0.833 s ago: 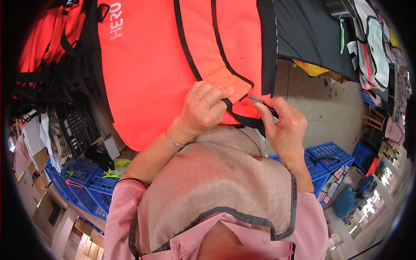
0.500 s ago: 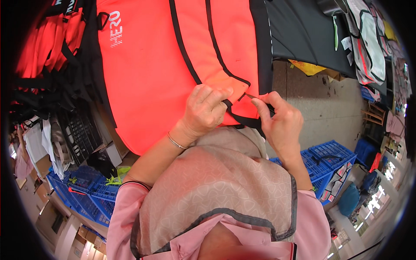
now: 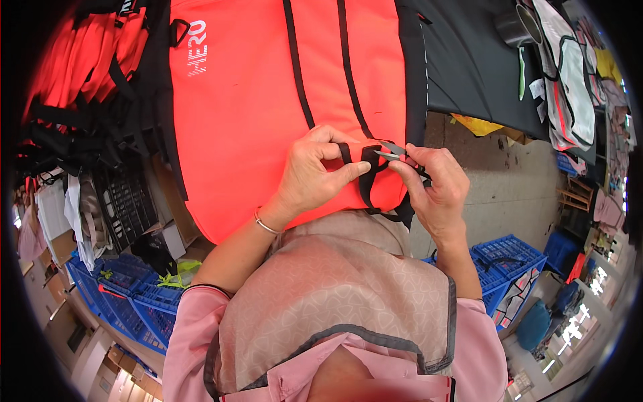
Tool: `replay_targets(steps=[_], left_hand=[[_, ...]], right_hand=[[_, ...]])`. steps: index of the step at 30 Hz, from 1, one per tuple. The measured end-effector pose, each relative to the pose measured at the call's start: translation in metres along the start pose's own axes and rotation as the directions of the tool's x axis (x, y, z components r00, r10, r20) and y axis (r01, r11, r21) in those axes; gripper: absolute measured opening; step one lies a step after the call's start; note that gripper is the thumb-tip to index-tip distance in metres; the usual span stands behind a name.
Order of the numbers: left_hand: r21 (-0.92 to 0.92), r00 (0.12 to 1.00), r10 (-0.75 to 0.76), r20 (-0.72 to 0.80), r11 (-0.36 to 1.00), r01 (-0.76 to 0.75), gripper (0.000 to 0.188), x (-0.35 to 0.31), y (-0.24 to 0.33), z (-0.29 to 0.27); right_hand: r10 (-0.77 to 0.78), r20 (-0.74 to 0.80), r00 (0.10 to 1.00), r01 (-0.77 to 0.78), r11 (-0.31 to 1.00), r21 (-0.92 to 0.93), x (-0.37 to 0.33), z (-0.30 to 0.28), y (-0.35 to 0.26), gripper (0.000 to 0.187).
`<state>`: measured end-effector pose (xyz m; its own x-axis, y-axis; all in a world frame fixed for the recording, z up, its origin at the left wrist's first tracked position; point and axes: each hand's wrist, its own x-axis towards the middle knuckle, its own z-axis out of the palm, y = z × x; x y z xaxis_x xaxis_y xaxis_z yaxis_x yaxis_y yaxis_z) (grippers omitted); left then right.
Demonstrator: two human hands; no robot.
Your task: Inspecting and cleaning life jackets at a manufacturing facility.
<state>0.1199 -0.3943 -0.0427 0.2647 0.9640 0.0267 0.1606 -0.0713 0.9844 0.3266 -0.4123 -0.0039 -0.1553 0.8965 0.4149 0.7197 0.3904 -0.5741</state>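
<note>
Head camera view: a big orange-red bag [image 3: 241, 127] lies flat in front of the person, with its near edge right by the grey-brown apron [image 3: 335, 281]. Two long black lines of trim run down the bag to where the hands are, at its near right part. The left hand [image 3: 318, 166] is pinching the bag there, with a bit of black strap [image 3: 366, 187] by its thumb tip. A thin bracelet [image 3: 266, 224] is on that wrist. The right hand [image 3: 435, 184] is gripping small snips [image 3: 390, 155] between thumb and fingers. The snips point left, with their two blades apart, close to the black strap. I cannot tell if the blades touch it. To the right of the bag is a dark sheet [image 3: 469, 67], with a shiny metal cup [image 3: 517, 27] and a pale piece with black edges [image 3: 573, 84] at its far right. On the left is a heap of red and black things [image 3: 87, 57]. Blue crates [image 3: 509, 254] stand low on both sides of the person.
</note>
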Motion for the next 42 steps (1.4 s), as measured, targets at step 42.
replay_targets(steps=[42], left_hand=[[0.471, 0.796, 0.602, -0.069, 0.723, -0.506, 0.023, -0.009, -0.027, 0.029]], right_hand=[[0.536, 0.116, 0.836, -0.538, 0.843, -0.014, -0.008, -0.020, 0.007, 0.013]])
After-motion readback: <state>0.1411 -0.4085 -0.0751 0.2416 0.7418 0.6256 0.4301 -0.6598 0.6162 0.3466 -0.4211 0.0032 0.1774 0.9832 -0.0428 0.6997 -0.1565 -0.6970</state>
